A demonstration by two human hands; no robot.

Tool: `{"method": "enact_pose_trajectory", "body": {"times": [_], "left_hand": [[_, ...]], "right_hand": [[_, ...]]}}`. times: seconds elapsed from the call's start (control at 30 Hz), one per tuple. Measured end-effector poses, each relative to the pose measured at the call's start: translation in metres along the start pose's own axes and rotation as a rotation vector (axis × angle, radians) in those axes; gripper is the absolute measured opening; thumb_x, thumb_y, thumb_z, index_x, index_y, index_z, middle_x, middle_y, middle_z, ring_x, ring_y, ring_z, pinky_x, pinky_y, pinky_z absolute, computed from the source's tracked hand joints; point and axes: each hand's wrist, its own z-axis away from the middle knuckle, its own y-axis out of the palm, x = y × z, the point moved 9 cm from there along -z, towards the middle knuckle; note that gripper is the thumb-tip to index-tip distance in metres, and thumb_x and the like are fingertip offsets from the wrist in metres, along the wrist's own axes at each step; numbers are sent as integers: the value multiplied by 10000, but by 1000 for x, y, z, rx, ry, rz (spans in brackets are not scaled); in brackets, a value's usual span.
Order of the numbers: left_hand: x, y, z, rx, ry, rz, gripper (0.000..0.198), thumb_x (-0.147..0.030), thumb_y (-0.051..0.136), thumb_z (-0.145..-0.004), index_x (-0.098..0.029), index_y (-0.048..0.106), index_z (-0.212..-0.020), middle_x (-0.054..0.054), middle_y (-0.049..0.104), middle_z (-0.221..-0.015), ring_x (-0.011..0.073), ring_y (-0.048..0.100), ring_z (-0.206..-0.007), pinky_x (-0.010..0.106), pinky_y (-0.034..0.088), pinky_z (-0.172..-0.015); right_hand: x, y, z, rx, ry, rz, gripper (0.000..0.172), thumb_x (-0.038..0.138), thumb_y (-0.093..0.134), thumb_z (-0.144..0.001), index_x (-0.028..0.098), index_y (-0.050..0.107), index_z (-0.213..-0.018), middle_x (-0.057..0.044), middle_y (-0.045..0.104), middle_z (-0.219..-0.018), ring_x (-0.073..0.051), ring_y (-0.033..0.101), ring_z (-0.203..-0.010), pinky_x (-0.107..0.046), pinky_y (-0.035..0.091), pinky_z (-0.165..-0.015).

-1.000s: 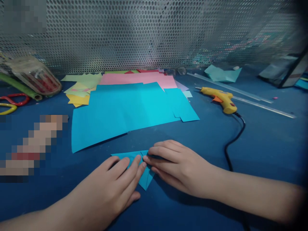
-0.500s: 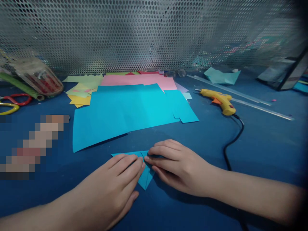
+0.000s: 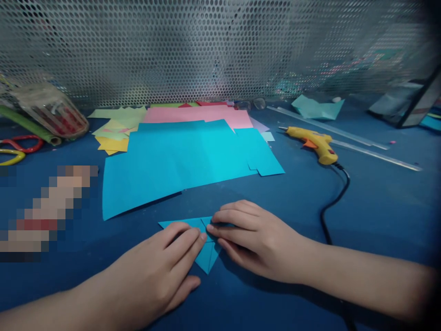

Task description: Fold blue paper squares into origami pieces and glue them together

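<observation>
A small piece of folded blue paper lies on the blue table, roughly a triangle with one corner towards me. Crease lines and flap edges show across it. My left hand presses its curled fingertips on the left part of the paper, with the thumb apart on the table side. On the right part, my right hand holds the paper down, its fingers bent and close together. The two index fingertips almost meet near the middle fold. Both hands hide much of the paper's sides.
Large blue sheets lie behind, over pink paper and yellow pieces. A yellow glue gun with a black cord lies right, near clear glue sticks. A jar and scissors are at left, beside a pixelated patch.
My left hand has shifted slightly down, its fingers a little more curled and its fingertips sliding back on the paper. The right hand stays almost still.
</observation>
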Motion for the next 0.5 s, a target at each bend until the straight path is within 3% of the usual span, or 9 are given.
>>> {"method": "enact_pose_trajectory", "body": {"times": [0.13, 0.3, 0.4, 0.5], "left_hand": [[4, -4, -2, 13, -22, 19, 355, -352, 468, -1037, -104, 694, -1155, 73, 746, -1098, 230, 645, -968, 352, 512, -824], [7, -3, -3, -16, -76, 25, 443, -290, 289, -1082, -118, 696, -1120, 59, 757, -1027, 218, 672, -886, 366, 510, -741], [11, -4, -2, -54, -100, 51, 391, -253, 308, -1081, -136, 678, -1127, 32, 756, -992, 188, 667, -856, 339, 502, -753], [26, -6, 2, -74, -193, 75, 352, -299, 362, -1074, -114, 599, -1257, 49, 731, -986, 181, 649, -853, 322, 492, -771]], "right_hand": [[0, 0, 0, 2, 4, -6, 217, 132, 484, -999, 107, 700, -1006, -122, 703, -956, -207, 659, -929, -354, 542, -810], [-6, -1, 2, -10, 44, 0, 220, 175, 494, -1002, 113, 673, -1113, -128, 696, -1015, -218, 646, -955, -369, 531, -800], [-13, -1, 4, 12, 112, 18, 322, 277, 537, -998, 102, 607, -1260, -139, 680, -1045, -241, 626, -922, -397, 511, -750], [-19, 4, 5, 91, 170, -1, 392, 349, 580, -980, 112, 599, -1292, -151, 650, -1073, -266, 597, -920, -428, 495, -754]]}}
